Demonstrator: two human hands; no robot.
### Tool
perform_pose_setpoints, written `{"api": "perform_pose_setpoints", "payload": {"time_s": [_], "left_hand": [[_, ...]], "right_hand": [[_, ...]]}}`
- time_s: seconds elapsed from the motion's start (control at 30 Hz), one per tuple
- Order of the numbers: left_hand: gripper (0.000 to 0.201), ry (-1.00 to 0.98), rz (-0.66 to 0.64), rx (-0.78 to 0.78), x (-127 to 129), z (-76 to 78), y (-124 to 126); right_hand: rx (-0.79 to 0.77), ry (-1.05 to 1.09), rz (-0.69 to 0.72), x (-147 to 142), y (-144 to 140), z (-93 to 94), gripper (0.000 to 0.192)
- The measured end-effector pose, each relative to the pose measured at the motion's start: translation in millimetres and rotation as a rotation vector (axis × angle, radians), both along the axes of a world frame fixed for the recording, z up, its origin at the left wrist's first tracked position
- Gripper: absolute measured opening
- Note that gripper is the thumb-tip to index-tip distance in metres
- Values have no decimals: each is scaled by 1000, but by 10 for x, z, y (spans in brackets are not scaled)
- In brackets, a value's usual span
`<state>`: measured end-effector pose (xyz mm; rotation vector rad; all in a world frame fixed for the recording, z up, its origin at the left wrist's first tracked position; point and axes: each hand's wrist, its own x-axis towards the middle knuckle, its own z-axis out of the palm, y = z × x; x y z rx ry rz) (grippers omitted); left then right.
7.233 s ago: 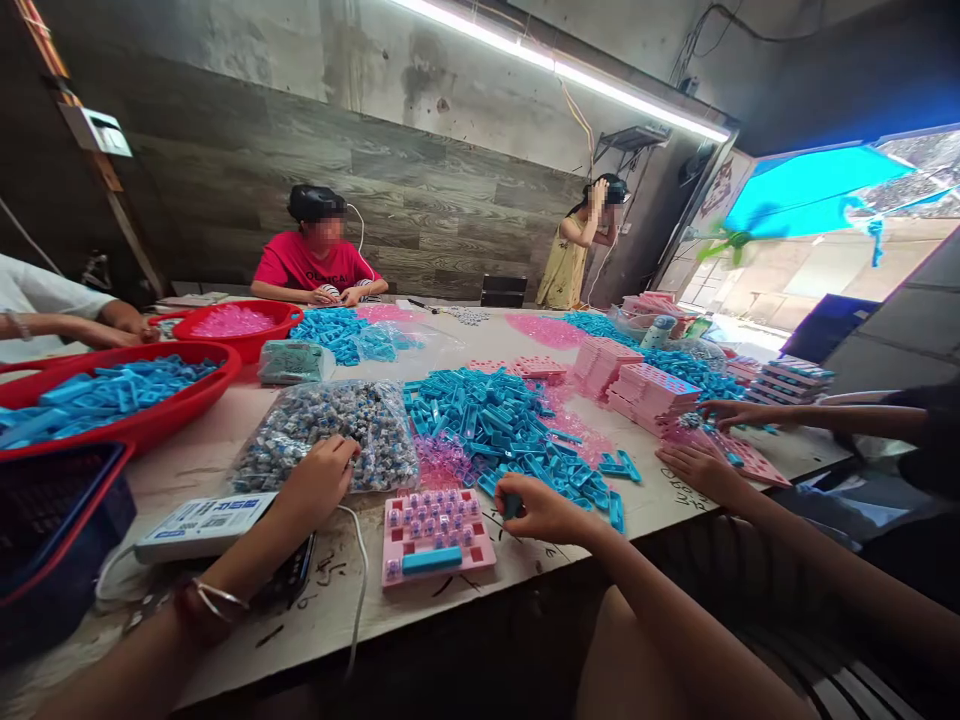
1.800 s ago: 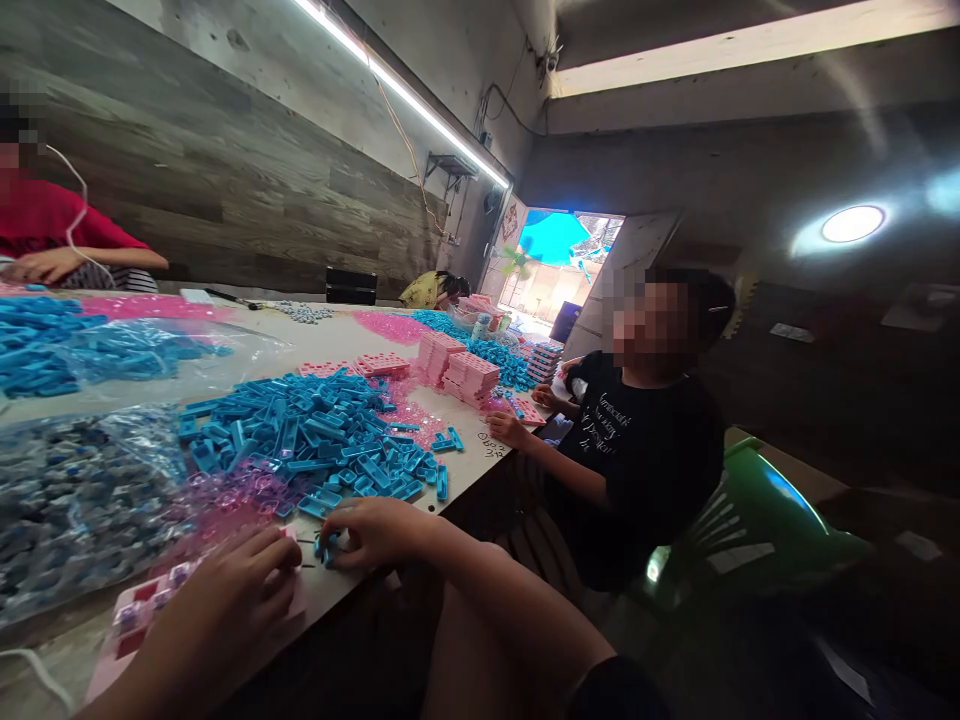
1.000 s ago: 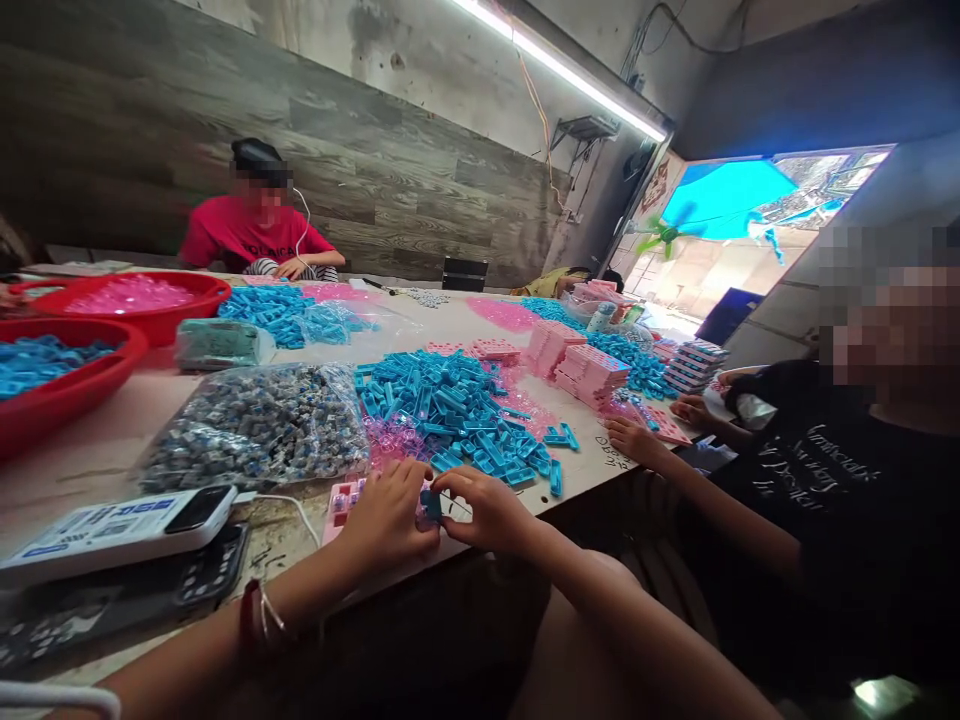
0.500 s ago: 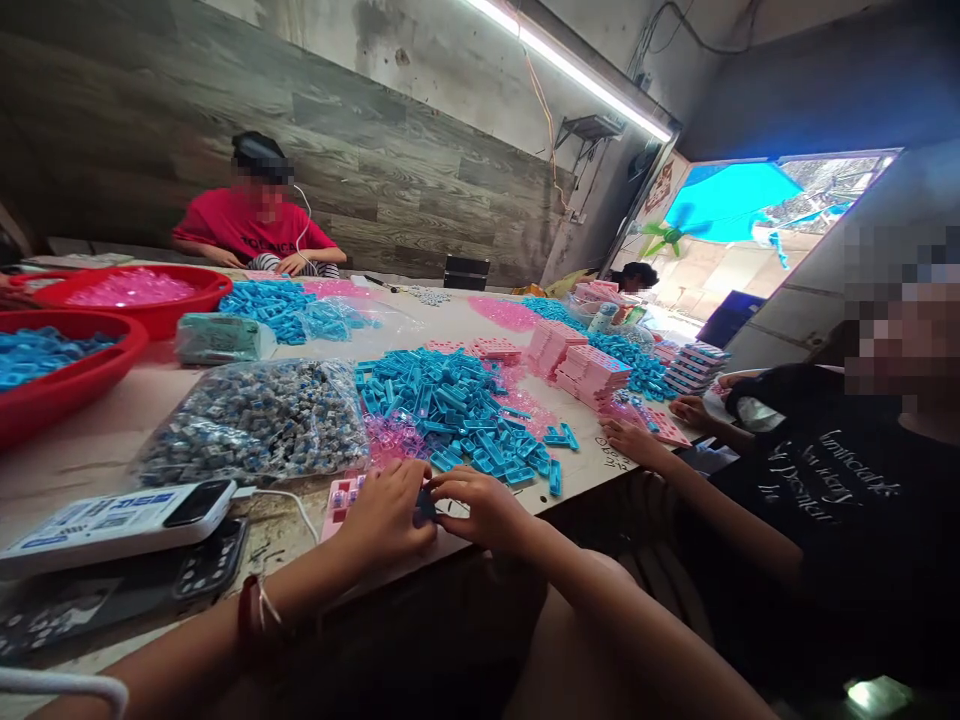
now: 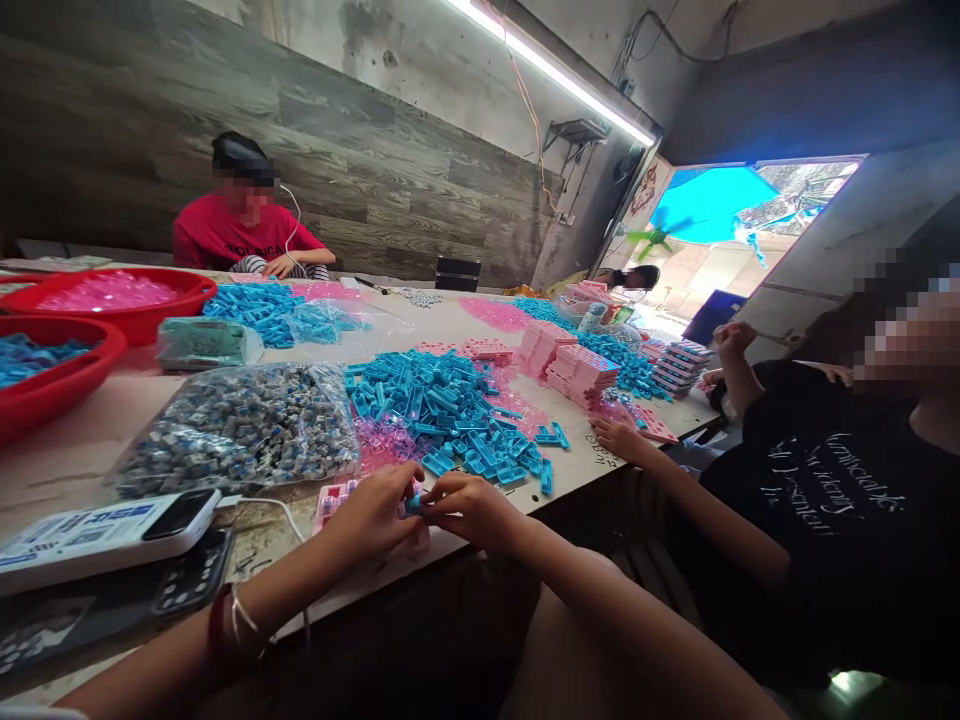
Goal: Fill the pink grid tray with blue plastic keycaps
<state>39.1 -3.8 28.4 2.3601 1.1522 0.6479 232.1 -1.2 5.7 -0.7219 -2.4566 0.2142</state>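
My left hand (image 5: 371, 515) and my right hand (image 5: 472, 508) meet fingertip to fingertip over a pink keypad tray (image 5: 334, 496) at the table's near edge. Together they pinch a small blue plastic piece (image 5: 415, 499) just above the tray. Most of the tray is hidden under my left hand. Right behind my hands lies a large heap of blue plastic pieces (image 5: 442, 405) and a patch of clear pink pieces (image 5: 386, 440). A clear bag of small grey switches (image 5: 240, 425) sits to the left of the heap.
A white power bank (image 5: 105, 535) with a cable and a dark phone (image 5: 112, 600) lie at the left. Red basins (image 5: 139, 320) stand far left. Stacks of pink trays (image 5: 577, 370) are mid-table. A person in black (image 5: 810, 500) sits at my right, another in red (image 5: 240, 235) opposite.
My view swung back from the right to the table. Both hands came together over the pink tray, holding a blue piece. The neighbour's far hand rose off the table.
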Motion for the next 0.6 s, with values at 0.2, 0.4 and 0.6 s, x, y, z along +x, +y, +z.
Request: {"api": "perform_pose_setpoints", "payload": {"time_s": [0.2, 0.4, 0.6], "left_hand": [[14, 133, 0, 32, 41, 85, -37], [10, 171, 0, 43, 45, 127, -54], [5, 98, -36, 3, 11, 130, -18]], "right_hand": [[-24, -20, 31, 2, 18, 13, 12], [-85, 61, 81, 0, 61, -6, 15], [-107, 141, 115, 9, 116, -63, 14]]}}
